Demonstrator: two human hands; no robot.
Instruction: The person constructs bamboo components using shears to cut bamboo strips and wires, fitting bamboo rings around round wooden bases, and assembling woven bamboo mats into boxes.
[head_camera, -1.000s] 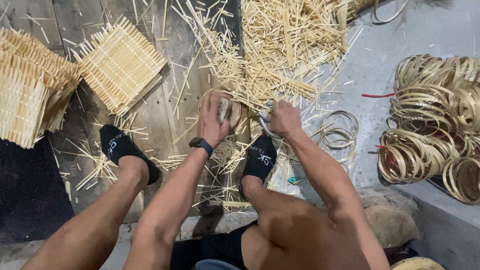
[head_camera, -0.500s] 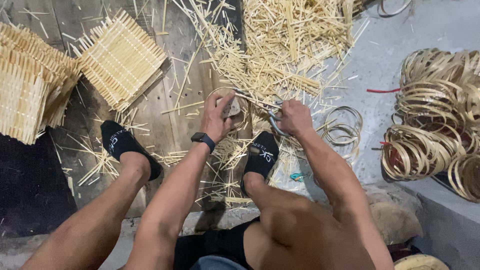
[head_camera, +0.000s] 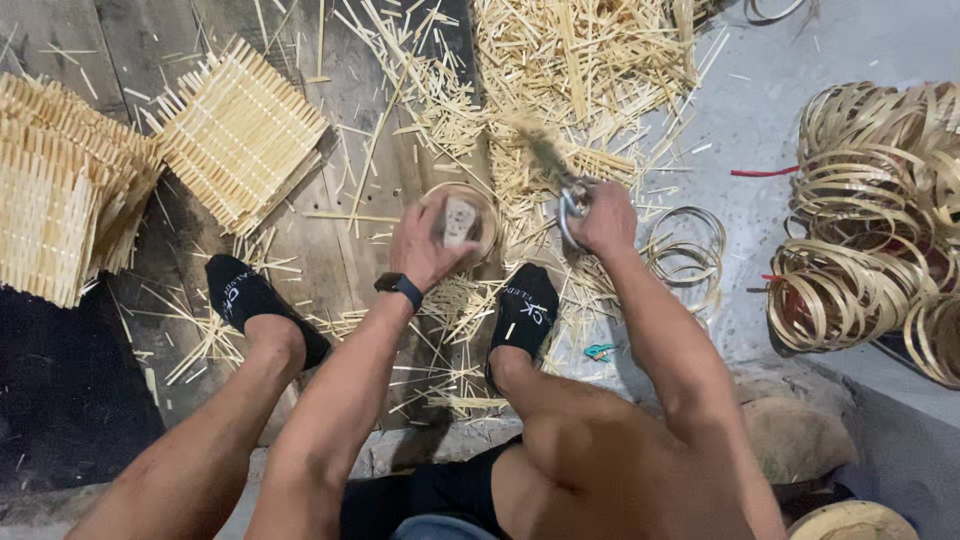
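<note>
The person is sitting on the floor with both legs stretched toward the centre of the frame. The left hand (head_camera: 428, 245) is closing around a small bamboo ring (head_camera: 462, 222) at mid-frame, fingers wrapped over its near rim, with a pale flat piece (head_camera: 459, 221) showing inside the hoop. The right hand (head_camera: 603, 218) is gripping a metal tool (head_camera: 572, 200) just right of the ring; a thin dark sliver is rising from it toward the upper centre, blurred, so its exact form cannot be told. Judgement: the step in hand appears to be fitting or binding work on the ring, with the tool being brought to the rim. The next move is likely calling for a steady hold on the hoop and a careful line-up of the tool tip against the rim, since the two are near but apart. A heap of bamboo slivers (head_camera: 560, 70) is lying across the upper centre, woven bamboo mats (head_camera: 240, 135) are stacking up at upper left, and coiled bamboo strip hoops (head_camera: 880, 210) are piling at the right edge.
</note>
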